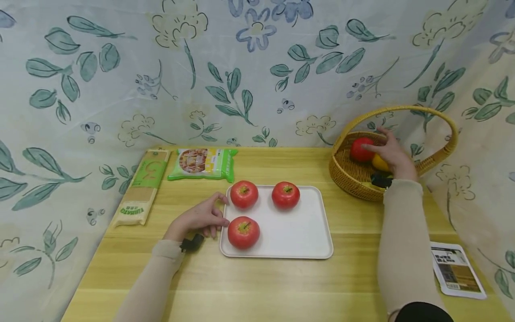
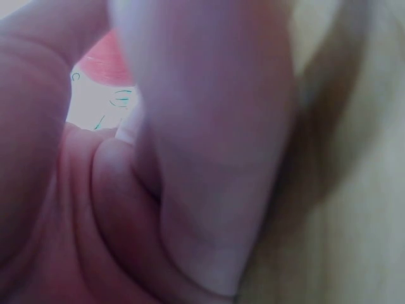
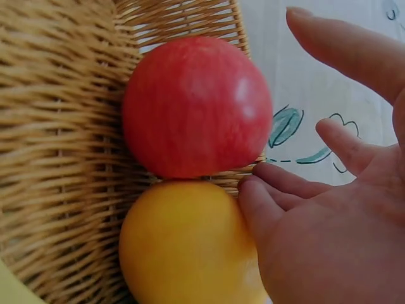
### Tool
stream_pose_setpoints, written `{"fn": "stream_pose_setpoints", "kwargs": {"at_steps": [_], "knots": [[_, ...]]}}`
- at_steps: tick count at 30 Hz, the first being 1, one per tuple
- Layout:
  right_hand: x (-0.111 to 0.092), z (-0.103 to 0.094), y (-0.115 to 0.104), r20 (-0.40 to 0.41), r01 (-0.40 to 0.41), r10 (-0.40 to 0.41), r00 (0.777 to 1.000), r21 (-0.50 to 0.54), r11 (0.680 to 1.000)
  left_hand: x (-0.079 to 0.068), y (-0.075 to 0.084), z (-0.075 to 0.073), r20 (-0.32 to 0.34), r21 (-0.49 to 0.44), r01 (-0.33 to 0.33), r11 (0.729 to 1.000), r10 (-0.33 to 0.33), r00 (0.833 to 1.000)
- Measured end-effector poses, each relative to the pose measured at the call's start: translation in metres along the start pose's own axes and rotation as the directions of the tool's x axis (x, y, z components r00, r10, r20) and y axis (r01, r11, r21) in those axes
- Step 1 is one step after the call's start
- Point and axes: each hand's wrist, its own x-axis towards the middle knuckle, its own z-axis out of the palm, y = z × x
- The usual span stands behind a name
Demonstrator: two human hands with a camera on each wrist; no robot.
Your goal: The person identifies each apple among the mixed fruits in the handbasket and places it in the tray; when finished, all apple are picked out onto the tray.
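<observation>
On the white tray (image 1: 293, 232) in the head view sit three red apples, two at the back (image 1: 244, 194) (image 1: 285, 195) and one at the front left (image 1: 243, 232). My left hand (image 1: 203, 217) rests at the tray's left edge, fingers loosely bent and holding nothing; the left wrist view is mostly filled by blurred fingers. Over the wicker basket (image 1: 350, 179), my right hand (image 1: 392, 152) has its fingers spread beside another red apple (image 3: 196, 107). A yellow-orange round fruit (image 3: 190, 244) touches that apple from below in the right wrist view, near my fingertips.
The basket's tall handle (image 1: 398, 108) arches over my right hand. A noodle packet (image 1: 141, 188) and a green food bag (image 1: 203, 164) lie at the back left. A flat white-edged package (image 1: 458, 270) is beside my right forearm. Patterned cloth (image 1: 257, 89) hangs behind the table.
</observation>
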Motion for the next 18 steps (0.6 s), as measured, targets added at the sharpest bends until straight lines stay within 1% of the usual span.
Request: {"fn": "stream_pose_setpoints", "kwargs": {"at_steps": [3,7,11,15,18], "knots": [[0.003,-0.001,0.004,0.022,0.002,-0.001,1.000,-0.029,1.000,0.000,0.000,0.000,0.000,-0.002,0.001,1.000,-0.001,1.000],[0.009,-0.001,0.007,0.059,0.025,-0.018,0.998,-0.117,0.993,0.000,0.000,0.001,-0.003,-0.002,0.006,1.000,-0.006,1.000],[0.013,0.001,0.010,0.098,0.048,-0.029,0.995,-0.202,0.978,0.001,-0.001,0.001,-0.006,0.003,0.008,1.000,-0.008,1.000],[0.016,0.004,0.013,0.105,0.071,-0.046,0.993,-0.249,0.966,0.001,-0.001,0.001,-0.005,0.003,0.002,1.000,-0.002,1.000],[0.017,0.007,0.016,0.123,0.075,-0.043,0.992,-0.273,0.959,0.000,0.000,0.001,-0.007,0.003,0.002,1.000,-0.002,1.000]]}}
